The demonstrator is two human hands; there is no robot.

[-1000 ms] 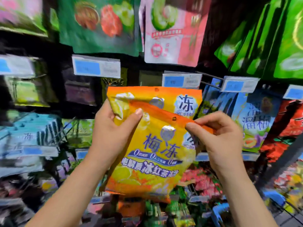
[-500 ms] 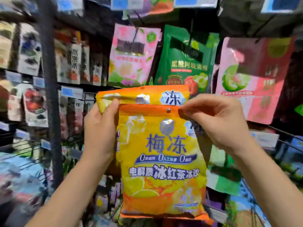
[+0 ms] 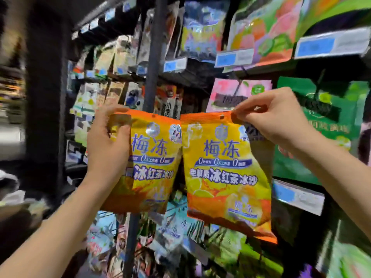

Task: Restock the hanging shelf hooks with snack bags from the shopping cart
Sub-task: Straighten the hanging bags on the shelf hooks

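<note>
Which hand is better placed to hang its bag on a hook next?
Probably the right hand: it pinches the right snack bag at its top strip beside the hang hole, and the bag hangs free. The left hand grips the left snack bag around its side edge.

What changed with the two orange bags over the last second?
The two bags, stacked one behind the other before, have been drawn apart sideways: the left hand grips the left bag, the right hand pinches the right bag by its top edge. Both stay held, neither hung yet.
</note>
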